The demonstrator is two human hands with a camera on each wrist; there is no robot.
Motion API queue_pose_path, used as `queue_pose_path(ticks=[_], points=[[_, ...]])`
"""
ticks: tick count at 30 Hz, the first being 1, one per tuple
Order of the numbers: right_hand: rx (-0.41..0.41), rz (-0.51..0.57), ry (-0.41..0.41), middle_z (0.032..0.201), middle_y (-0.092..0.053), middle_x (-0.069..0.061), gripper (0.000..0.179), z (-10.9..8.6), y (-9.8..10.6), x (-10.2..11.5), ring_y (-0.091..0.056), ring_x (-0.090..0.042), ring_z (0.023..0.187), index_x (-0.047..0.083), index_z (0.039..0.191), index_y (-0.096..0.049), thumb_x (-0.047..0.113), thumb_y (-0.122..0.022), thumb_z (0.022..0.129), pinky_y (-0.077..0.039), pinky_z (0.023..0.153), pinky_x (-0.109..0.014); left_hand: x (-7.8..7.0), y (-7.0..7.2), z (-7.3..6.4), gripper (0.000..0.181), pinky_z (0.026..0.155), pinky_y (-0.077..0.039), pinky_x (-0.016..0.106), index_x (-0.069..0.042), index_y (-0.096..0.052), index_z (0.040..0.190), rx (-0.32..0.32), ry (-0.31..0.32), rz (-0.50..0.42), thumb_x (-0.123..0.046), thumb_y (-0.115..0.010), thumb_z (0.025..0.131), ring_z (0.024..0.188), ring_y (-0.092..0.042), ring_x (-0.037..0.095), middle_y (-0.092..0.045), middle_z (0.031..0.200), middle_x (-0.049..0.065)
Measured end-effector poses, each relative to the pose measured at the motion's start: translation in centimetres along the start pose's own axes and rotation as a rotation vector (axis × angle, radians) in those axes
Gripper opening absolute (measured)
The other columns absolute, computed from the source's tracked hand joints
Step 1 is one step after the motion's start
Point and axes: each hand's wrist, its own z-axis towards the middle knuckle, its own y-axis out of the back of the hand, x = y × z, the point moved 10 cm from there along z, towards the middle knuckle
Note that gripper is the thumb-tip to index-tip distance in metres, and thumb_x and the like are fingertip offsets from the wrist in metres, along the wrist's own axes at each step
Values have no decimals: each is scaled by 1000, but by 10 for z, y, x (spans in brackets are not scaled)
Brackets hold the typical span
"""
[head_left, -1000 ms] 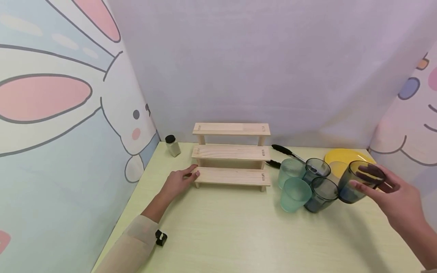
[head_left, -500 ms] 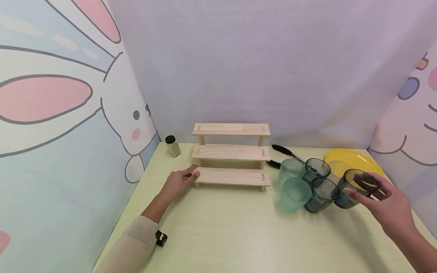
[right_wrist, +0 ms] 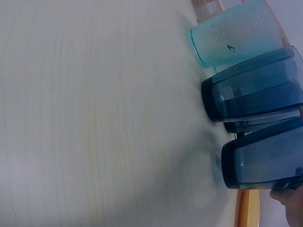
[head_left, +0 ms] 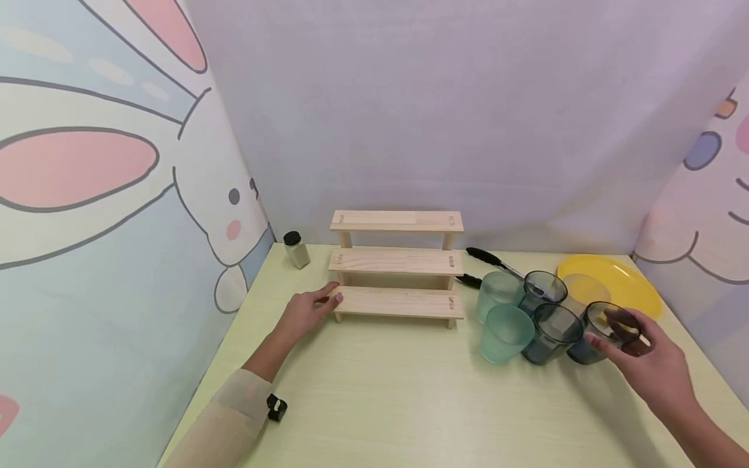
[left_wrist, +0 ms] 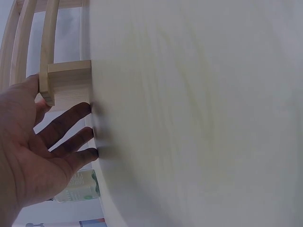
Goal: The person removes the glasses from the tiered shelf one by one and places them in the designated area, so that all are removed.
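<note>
My left hand pinches the left end of the lowest step of a three-tier wooden shelf between thumb and forefinger. In the left wrist view its other fingers stretch down to the tabletop beside the shelf leg. At the right, my right hand grips a dark grey-blue glass, upright and close over the table. Just left of it stands another dark glass, with a third dark glass behind. Two aqua textured glasses, a front one and a rear one, stand nearest the shelf.
Behind the glasses lies a yellow plate, with a clear round piece overlapping its left side. Black-handled tongs lie right of the shelf. A black-capped jar stands at the back left. A small black object lies by the left sleeve.
My right hand has lowered the dark glass and brought it leftward, beside the other dark glasses. The left hand and the shelf have stayed where they were.
</note>
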Motion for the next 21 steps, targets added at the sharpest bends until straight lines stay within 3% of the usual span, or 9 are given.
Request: queue_pose_path(ticks=[5, 11, 21], points=[[-11, -29, 21, 118, -62, 45, 63, 0, -5, -7, -64, 25, 93, 30, 149, -62, 21, -92, 95, -55, 68, -9, -1, 0, 0, 61, 103, -58, 58, -26, -62, 159, 3, -6, 10, -61, -62, 109, 127, -74, 42, -81, 131, 16], [-15, 23, 47, 123, -63, 38, 64, 0, -8, -6, -64, 27, 99, 27, 149, -61, 14, -91, 94, -56, 71, -8, 0, 0, -1, 61, 104, -58, 58, -27, -62, 160, 4, 3, 8, -62, -62, 109, 127, -74, 43, -81, 132, 16], [15, 74, 31, 124, -59, 46, 69, 1, -13, -11, -58, 33, 105, 39, 145, -52, 6, -87, 96, -54, 75, -4, 1, 0, 0, 63, 106, -57, 59, -27, -61, 160, 9, 7, 7, -63, -61, 109, 130, -73, 43, -80, 133, 17]])
